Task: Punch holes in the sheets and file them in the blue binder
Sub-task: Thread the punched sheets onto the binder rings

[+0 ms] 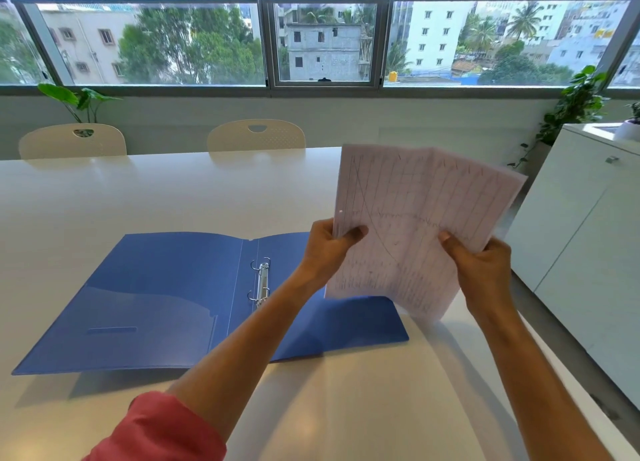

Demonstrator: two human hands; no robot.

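Note:
The blue binder [166, 297] lies open and flat on the white table [138, 197], its two metal rings [260, 280] standing open at the spine. I hold a stack of written sheets [415, 218] upright in the air above the binder's right cover. My left hand [329, 249] grips the stack's left edge, where a punched hole shows near the margin. My right hand [485, 270] pinches the stack's lower right side. No hole punch is in view.
Two cream chairs [256, 136] stand at the table's far side under a wide window. A white cabinet [588, 235] runs along the right, close to the table's edge. Potted plants [575, 107] sit in the back corners.

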